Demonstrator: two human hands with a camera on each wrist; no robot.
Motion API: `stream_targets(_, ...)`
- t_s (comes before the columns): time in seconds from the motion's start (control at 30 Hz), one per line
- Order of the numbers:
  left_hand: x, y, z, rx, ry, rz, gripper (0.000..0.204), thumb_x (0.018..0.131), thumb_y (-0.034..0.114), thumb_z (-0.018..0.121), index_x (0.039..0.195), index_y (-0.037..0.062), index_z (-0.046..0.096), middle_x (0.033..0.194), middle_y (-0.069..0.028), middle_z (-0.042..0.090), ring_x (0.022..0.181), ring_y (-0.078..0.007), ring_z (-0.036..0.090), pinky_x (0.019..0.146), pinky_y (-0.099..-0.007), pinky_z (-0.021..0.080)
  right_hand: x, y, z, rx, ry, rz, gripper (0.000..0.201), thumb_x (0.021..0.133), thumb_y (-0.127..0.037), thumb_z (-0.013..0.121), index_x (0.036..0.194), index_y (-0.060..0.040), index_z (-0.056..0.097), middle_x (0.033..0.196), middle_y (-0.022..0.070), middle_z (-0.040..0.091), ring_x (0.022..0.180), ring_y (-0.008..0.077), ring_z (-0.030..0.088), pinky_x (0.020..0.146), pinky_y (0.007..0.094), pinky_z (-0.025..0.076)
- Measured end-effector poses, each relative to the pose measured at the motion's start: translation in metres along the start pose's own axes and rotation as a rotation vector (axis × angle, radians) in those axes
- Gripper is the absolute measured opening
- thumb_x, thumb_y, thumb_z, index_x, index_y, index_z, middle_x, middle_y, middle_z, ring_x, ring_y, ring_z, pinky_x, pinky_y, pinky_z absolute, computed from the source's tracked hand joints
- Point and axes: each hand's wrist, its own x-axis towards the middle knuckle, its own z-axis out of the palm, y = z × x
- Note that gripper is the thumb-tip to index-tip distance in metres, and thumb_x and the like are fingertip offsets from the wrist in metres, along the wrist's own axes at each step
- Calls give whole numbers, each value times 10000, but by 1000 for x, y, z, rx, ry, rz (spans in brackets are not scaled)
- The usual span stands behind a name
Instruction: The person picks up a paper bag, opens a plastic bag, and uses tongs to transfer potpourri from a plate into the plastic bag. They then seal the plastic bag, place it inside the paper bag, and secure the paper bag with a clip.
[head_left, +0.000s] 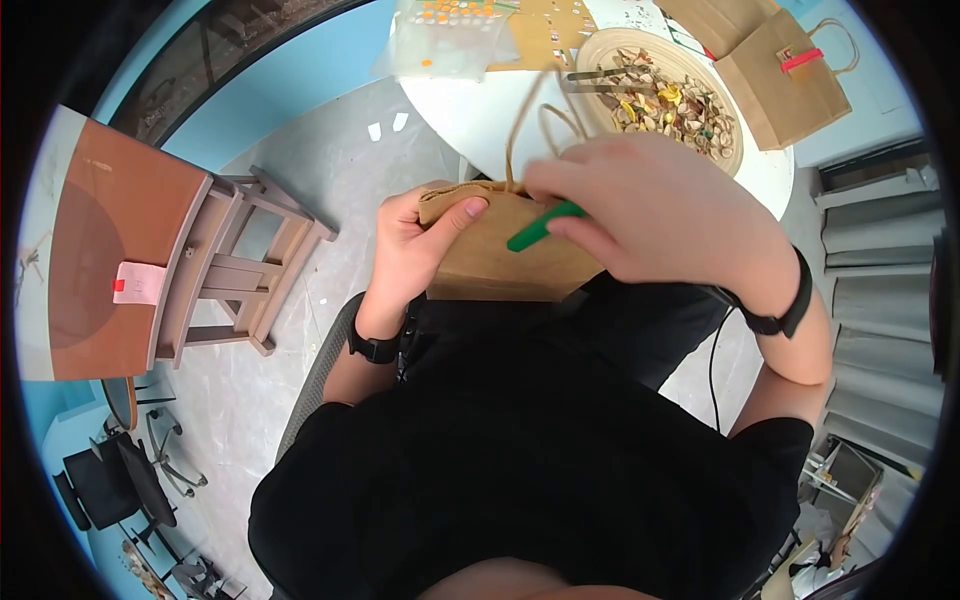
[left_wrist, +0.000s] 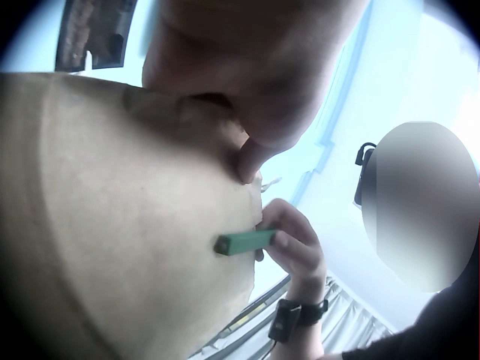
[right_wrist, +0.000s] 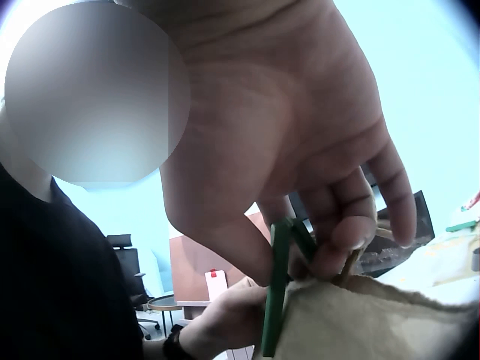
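Observation:
A brown kraft paper bag [head_left: 510, 255] with twisted paper handles [head_left: 515, 130] is upright at the person's lap. The left hand [head_left: 415, 235] grips its top left corner, thumb on the near face and fingers behind. Over the right part of the bag's top edge, the right hand [head_left: 650, 205] pinches a green bag-sealing clip [head_left: 545, 226] between thumb and fingers. In the right wrist view the clip [right_wrist: 277, 289] is spread in a narrow V, one arm lying along the bag's face. The right fingertips [right_wrist: 352, 234] are right at the bag's rim by a handle.
On the round white table [head_left: 450, 110] sits a woven tray [head_left: 735, 150] of dried slices, tongs [head_left: 600, 75] across it. Another paper bag [head_left: 790, 95] carries a red clip [head_left: 802, 60]. A clear plastic bag [head_left: 440, 50] lies at the back; a wooden cabinet [head_left: 215, 270] stands left.

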Motion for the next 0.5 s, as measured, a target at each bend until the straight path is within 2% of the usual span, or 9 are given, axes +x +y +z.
stream_targets(0.07, -3, 4, 3, -23, 55, -18, 156, 952, 106, 760, 1035, -26, 757, 898, -21, 746, 790, -62, 645, 689, -225, 513, 10, -1, 2, -4, -5, 120, 200, 889, -207, 726, 1011, -65, 654, 852, 121, 657, 839, 344, 664, 727, 437, 530)
stream_targets(0.17, -7, 10, 0, -27, 93, -23, 155, 950, 105, 762, 1036, -24, 759, 887, -18, 744, 783, -61, 640, 687, -226, 514, 8, 8, 4, 20, 79, 116, 270, 873, -236, 785, 1018, -69, 631, 927, 89, 620, 905, 308, 618, 748, 410, 523)
stream_targets(0.27, -8, 11, 0, 1, 86, 20, 153, 950, 101, 760, 1040, -23, 761, 891, -22, 749, 785, -63, 645, 686, -225, 516, 6, 15, 15, 177, 87, 91, 342, 850, -279, 820, 1064, -68, 656, 1014, 70, 632, 995, 274, 607, 816, 385, 529)
stream_targets(0.37, -5, 17, 2, 6, 108, 69, 155, 947, 100, 763, 1038, -25, 762, 895, -25, 750, 784, -65, 647, 687, -226, 517, 3, 14, 29, 220, 213, 17, 401, 838, -284, 840, 1139, -73, 683, 1053, 63, 624, 1051, 258, 592, 887, 361, 522)
stream_targets(0.47, -3, 24, 2, -5, 113, 86, 158, 942, 97, 769, 1037, -29, 761, 887, -22, 748, 780, -66, 645, 688, -228, 517, -4, 10, 29, 90, 409, 85, 447, 825, -280, 854, 1192, -77, 699, 1027, 79, 639, 1053, 258, 600, 923, 356, 512)
stream_targets(0.5, -3, 24, 2, 8, 106, 83, 160, 940, 97, 771, 1038, -30, 761, 885, -22, 748, 779, -67, 645, 687, -228, 517, -4, 12, 26, 130, 338, 100, 435, 836, -333, 831, 1158, -70, 706, 1010, 88, 656, 1053, 273, 606, 917, 372, 509)
